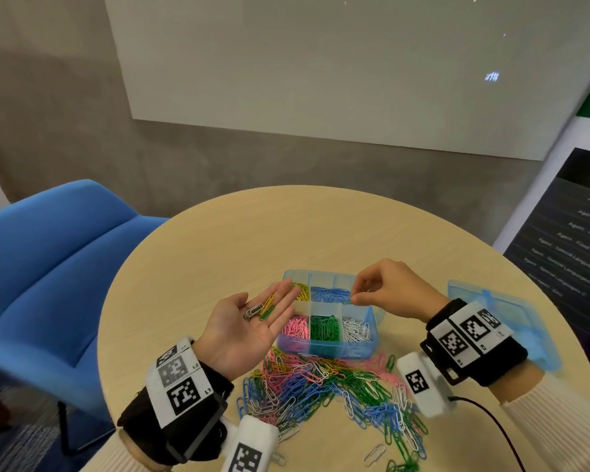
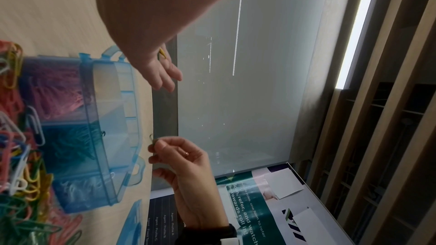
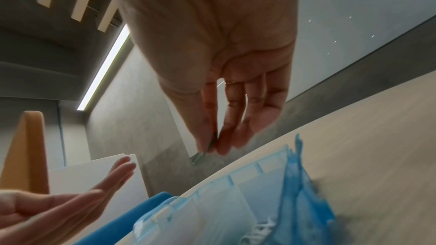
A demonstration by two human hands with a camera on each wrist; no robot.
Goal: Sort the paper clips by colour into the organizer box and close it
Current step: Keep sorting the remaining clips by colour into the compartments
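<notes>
Head view: left hand [image 1: 244, 327] palm up, fingers relaxed and flat, carrying a few paper clips [image 1: 261, 308] (yellow, green, white) just left of the organizer box [image 1: 327, 347]. Right hand [image 1: 387, 291] pinches one clip above the blue compartment. Loose clip pile [image 1: 324, 386] lies near the box's front.

Left wrist view: pinched clip [image 2: 152, 138] beyond the box rim [image 2: 103, 137].

Right wrist view: thumb and fingertips [image 3: 204, 142] nip a greenish clip [image 3: 199, 156] above the box [image 3: 212, 217].

Clip pile [image 1: 324, 390] before organizer box [image 1: 327, 345]; lid [image 1: 501, 318] to its right.
</notes>
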